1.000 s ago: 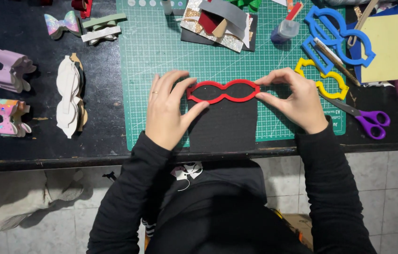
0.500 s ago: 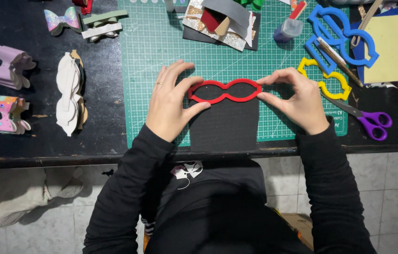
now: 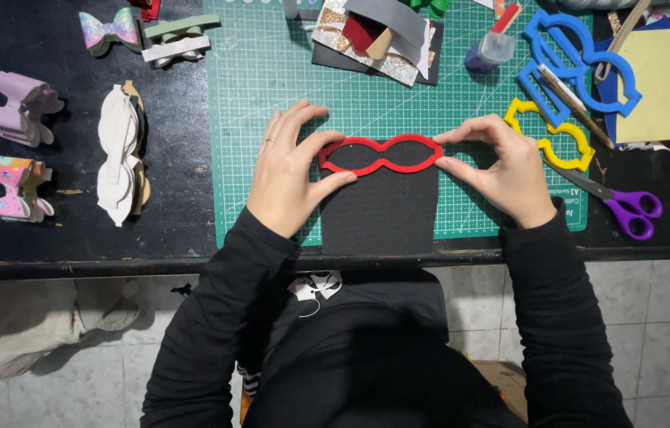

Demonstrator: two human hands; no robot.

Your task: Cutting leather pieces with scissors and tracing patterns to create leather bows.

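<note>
A red bow-shaped outline template point(image 3: 381, 154) lies flat on the top edge of a black sheet point(image 3: 380, 212), which rests on a green cutting mat point(image 3: 271, 79). My left hand point(image 3: 287, 170) pinches the template's left end between thumb and forefinger. At the template's right end my right hand point(image 3: 501, 166) pinches it the same way. Both sleeves are black.
A yellow template point(image 3: 549, 135) and a blue template point(image 3: 568, 55) lie to the right, with purple-handled scissors point(image 3: 624, 208). A glue bottle point(image 3: 489, 47) and fabric scraps point(image 3: 374, 32) sit at the mat's far edge. Finished bows point(image 3: 18, 107) and white cut-outs point(image 3: 118, 154) lie on the left.
Both hands and the red template stay in nearly the same place on the black sheet; only the fingers shift slightly.
</note>
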